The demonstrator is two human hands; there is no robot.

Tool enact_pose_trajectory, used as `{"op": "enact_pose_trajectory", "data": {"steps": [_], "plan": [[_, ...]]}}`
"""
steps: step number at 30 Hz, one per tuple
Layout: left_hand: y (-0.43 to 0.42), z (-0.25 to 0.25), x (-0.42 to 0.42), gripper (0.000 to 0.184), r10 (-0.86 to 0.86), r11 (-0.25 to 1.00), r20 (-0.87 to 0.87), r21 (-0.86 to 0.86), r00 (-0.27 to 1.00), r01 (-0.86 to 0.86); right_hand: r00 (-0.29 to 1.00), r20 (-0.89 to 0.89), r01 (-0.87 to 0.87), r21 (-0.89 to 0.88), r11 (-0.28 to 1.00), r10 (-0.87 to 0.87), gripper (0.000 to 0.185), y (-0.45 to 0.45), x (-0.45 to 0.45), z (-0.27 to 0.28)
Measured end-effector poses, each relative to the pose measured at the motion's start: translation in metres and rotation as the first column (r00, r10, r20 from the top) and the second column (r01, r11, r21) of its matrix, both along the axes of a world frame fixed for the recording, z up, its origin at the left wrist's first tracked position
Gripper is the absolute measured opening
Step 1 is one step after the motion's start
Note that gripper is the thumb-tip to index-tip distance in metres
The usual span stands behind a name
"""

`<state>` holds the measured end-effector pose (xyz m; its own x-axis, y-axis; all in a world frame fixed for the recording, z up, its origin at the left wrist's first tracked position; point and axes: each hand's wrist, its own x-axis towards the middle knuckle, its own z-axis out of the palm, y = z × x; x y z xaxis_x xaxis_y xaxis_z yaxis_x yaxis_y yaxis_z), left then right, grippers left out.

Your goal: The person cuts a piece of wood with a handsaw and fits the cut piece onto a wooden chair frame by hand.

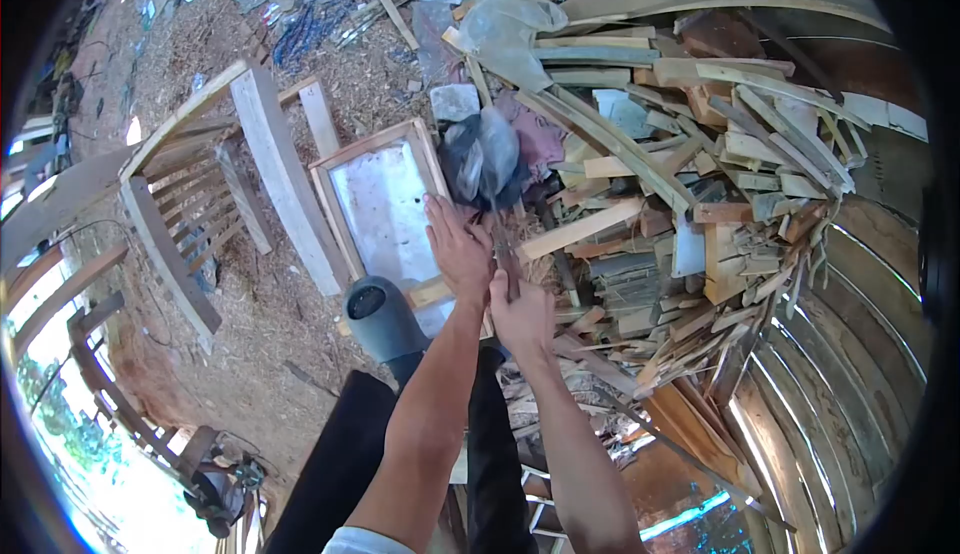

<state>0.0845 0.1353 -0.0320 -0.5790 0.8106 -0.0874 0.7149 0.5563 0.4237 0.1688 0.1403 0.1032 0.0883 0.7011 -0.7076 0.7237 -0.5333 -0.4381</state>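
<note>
A wooden frame with a pale, whitish panel inside lies on the ground ahead of me. My left hand rests flat on the frame's right side, fingers stretched forward. Just right of it, my right hand is closed around the handle of a tool; a narrow dark part reaches forward from the fist along the frame's right edge. What kind of tool it is, I cannot make out. A rounded grey shoe or cap-like object covers the frame's lower left corner.
Scrap wood is heaped at the right. A slatted wooden piece and a long plank lie at the left. Near the frame's top are a white block and plastic bags. Shavings cover the ground.
</note>
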Motion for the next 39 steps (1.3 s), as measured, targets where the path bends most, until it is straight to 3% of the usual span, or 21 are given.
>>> {"op": "enact_pose_trajectory", "data": {"steps": [4, 6, 10, 13, 16, 18, 20, 23, 27, 31, 35, 37, 38, 39], "plan": [[-0.004, 0.002, 0.0, 0.062, 0.008, 1.0, 0.014, -0.029, 1.0, -0.007, 0.999, -0.031, 0.021, -0.057, 0.998, -0.023, 0.048, -0.009, 0.01, 0.006], [-0.001, 0.004, 0.002, 0.062, 0.019, 0.999, 0.041, -0.028, 0.999, -0.018, 0.999, 0.045, -0.003, 0.059, 0.998, 0.0, 0.048, -0.015, 0.014, 0.037], [-0.004, 0.003, 0.003, 0.061, 0.021, 1.0, 0.063, -0.007, 0.998, -0.02, 1.0, -0.001, 0.016, -0.124, 0.992, -0.017, 0.04, -0.039, 0.044, 0.136], [-0.007, -0.001, 0.001, 0.062, 0.019, 0.999, 0.052, 0.03, 0.998, -0.021, 1.0, 0.019, 0.02, -0.16, 0.987, -0.017, 0.039, -0.048, 0.051, 0.154], [-0.008, -0.002, 0.0, 0.061, 0.003, 0.999, 0.037, 0.043, 0.999, -0.005, 0.998, 0.059, 0.0, -0.167, 0.986, 0.011, 0.041, -0.039, 0.046, 0.103], [0.002, 0.003, 0.002, 0.063, 0.025, 1.0, 0.088, 0.017, 0.996, -0.027, 0.997, 0.078, -0.018, -0.029, 0.999, 0.02, 0.043, -0.026, 0.029, 0.047], [-0.007, 0.01, 0.004, 0.064, 0.034, 0.997, 0.12, 0.065, 0.992, -0.042, 0.994, 0.08, 0.086, -0.097, 0.992, -0.078, 0.047, 0.003, 0.009, -0.005], [0.002, 0.007, -0.005, 0.064, 0.019, 0.995, 0.121, 0.095, 0.992, -0.031, 0.995, 0.096, 0.046, -0.088, 0.995, -0.038, 0.046, 0.015, -0.001, -0.042], [0.003, 0.015, 0.0, 0.062, 0.014, 0.997, 0.106, 0.07, 0.994, -0.022, 0.993, -0.001, 0.12, -0.116, 0.986, -0.12, 0.049, -0.019, 0.038, -0.012], [0.002, 0.008, -0.002, 0.061, 0.01, 0.993, 0.078, 0.118, 0.997, -0.019, 0.983, -0.131, 0.134, 0.026, 0.991, -0.129, 0.056, -0.041, 0.071, -0.005], [-0.002, 0.002, -0.001, 0.058, 0.005, 0.986, 0.069, 0.168, 0.998, -0.017, 0.985, -0.135, 0.113, 0.056, 0.992, -0.105, 0.047, -0.065, 0.097, -0.015], [-0.003, 0.003, -0.001, 0.057, 0.021, 0.988, 0.083, 0.15, 0.996, -0.033, 0.969, -0.165, 0.2, 0.077, 0.977, -0.185, 0.039, -0.069, 0.1, -0.021], [-0.002, 0.002, -0.002, 0.058, 0.004, 0.984, 0.08, 0.179, 0.997, -0.018, 0.906, -0.268, 0.343, 0.015, 0.939, -0.326, 0.034, -0.069, 0.096, -0.022], [-0.005, 0.001, -0.004, 0.058, -0.014, 0.979, 0.075, 0.204, 0.997, -0.002, 0.907, -0.269, 0.337, 0.005, 0.942, -0.323, 0.034, -0.072, 0.092, -0.028]]}}
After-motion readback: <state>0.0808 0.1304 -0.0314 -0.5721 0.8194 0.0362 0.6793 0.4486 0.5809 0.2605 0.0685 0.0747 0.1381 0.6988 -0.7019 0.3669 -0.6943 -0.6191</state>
